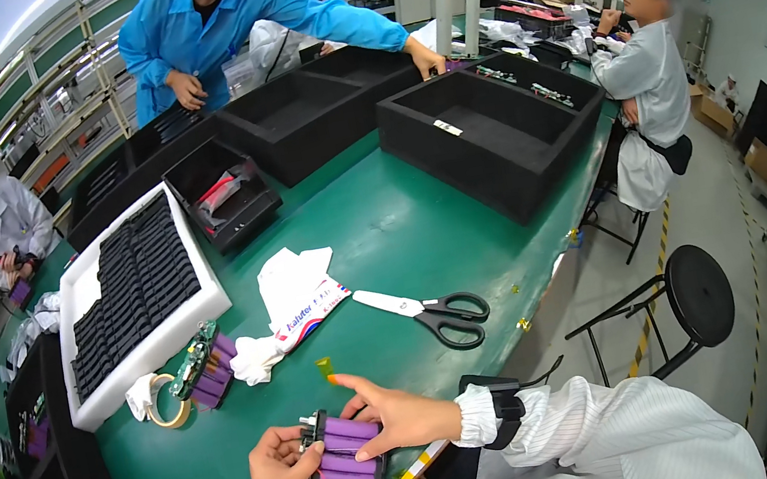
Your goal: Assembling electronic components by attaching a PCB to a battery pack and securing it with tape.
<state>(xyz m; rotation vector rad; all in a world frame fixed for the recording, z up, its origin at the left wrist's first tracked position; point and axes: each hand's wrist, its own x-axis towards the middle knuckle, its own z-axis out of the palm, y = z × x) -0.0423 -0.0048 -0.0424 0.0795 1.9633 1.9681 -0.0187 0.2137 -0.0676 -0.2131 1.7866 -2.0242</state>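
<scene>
At the near edge of the table, both hands are on a battery pack [345, 461] with purple cells in a black holder. My left hand [282, 468] grips its left side, thumb on the front and fingers curled over the end. My right hand [401, 415] holds the other side, its thumb resting on the cells and its index finger stretched away. A small strip of yellow tape [324, 365] shows at that fingertip. A second purple battery pack [211, 372] with a green circuit board lies farther left, beside a tape roll [167, 401].
Scissors [426, 311] with black handles lie right of a crumpled white bag [296, 295]. A white foam tray [212, 304] holds rows of black parts. Black foam boxes [462, 160] line the far side. A co-worker in blue [202, 36] reaches over them. A black stool [700, 296] stands right.
</scene>
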